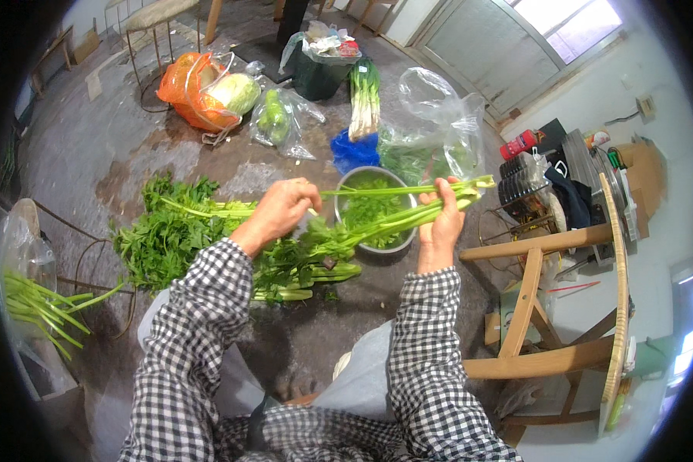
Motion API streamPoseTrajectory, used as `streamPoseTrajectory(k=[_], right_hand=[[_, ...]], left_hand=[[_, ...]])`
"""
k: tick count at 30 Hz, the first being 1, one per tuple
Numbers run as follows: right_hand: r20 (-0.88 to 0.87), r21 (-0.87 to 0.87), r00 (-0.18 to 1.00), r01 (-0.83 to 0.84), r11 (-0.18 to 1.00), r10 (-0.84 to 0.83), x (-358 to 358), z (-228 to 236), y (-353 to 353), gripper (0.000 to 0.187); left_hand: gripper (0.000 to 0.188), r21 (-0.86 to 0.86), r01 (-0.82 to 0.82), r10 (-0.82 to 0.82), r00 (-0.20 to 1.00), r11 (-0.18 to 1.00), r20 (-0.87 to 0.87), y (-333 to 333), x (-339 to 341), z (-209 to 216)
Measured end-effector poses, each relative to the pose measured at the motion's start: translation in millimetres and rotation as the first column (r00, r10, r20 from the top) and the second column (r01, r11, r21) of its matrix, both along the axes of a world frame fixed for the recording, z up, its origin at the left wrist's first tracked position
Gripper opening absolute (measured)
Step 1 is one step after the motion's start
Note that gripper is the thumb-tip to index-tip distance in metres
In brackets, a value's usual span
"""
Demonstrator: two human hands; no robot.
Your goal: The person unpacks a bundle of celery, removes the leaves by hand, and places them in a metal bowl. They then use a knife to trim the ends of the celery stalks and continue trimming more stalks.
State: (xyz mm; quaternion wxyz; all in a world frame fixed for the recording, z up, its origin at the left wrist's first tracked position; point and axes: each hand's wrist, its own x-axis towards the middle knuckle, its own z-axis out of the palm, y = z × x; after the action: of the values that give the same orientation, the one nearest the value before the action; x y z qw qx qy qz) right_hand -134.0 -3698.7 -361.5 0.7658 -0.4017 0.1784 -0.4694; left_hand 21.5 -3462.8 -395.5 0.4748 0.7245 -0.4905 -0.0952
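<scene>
My right hand (442, 227) is closed around the stalk end of a celery bunch (393, 223), held out level over a grey bowl (386, 249). Green leaves (366, 206) lie inside that bowl. With bent fingers, my left hand (283, 202) pinches the thin end of one celery stalk (362, 190) that stands a little apart from the bunch. The bunch's leafy end hangs below the left hand. Beside it on the floor rests a pile of leafy celery (169, 239), with more cut stalk ends (335, 272) showing near my knees.
Ahead lie an orange net bag (192, 92) with a cabbage, a clear bag of green vegetables (273, 119), a full dark bin (319, 75) and spring onions (364, 96). A wooden chair (535, 300) lies on its side at right. Green stalks (46, 308) stick out at far left.
</scene>
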Motion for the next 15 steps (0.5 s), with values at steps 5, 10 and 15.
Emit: streamPoseTrajectory(k=[5, 10, 15], right_hand=[[0.078, 0.063, 0.996, 0.047, 0.997, -0.052, -12.3, -6.0, -20.7, 0.026], [0.066, 0.060, 0.997, 0.034, 0.998, -0.038, -5.4, -8.6, -5.6, 0.024], [0.031, 0.005, 0.995, 0.093, 0.996, -0.093, -4.0, 2.0, 4.6, 0.024]], left_hand=[[0.017, 0.110, 0.094, -0.080, 0.989, 0.989, -0.128, 0.5, -24.8, 10.3], [0.025, -0.012, -0.007, 0.010, 0.958, 1.000, 0.286, -18.2, -68.5, -4.9], [0.016, -0.118, 0.081, -0.058, 0.981, 0.990, 0.184, -21.4, -62.9, -8.1]])
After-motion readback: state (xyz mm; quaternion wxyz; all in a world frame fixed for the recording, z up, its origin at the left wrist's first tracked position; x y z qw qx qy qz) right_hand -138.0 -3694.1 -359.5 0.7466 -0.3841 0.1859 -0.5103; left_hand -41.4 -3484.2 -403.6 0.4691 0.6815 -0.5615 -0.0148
